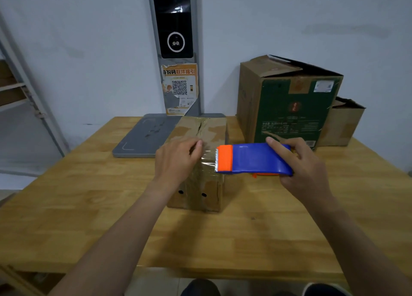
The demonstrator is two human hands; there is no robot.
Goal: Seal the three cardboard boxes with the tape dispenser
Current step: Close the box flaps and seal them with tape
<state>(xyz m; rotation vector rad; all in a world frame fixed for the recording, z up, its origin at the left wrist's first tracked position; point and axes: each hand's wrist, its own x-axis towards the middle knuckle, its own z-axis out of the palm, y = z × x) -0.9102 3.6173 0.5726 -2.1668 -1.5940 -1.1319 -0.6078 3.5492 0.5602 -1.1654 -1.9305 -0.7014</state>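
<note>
1. The tape dispenser is blue with an orange head.
2. The tape is clear.
3. The small box is plain brown.
4. The large box is brown with a dark green face.
5. The table shows pale wood grain.

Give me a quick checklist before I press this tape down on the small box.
1. Right hand holds the tape dispenser: ok.
2. Left hand pinches the clear tape end: ok.
3. Tape already touching the small box: cannot tell.
4. Small box seam fully covered: not ok, a dark gap shows at its far end.
5. Green box flaps flat: not ok, top flaps stand up.
6. Brown box behind it closed: not ok, its top looks open.
</note>
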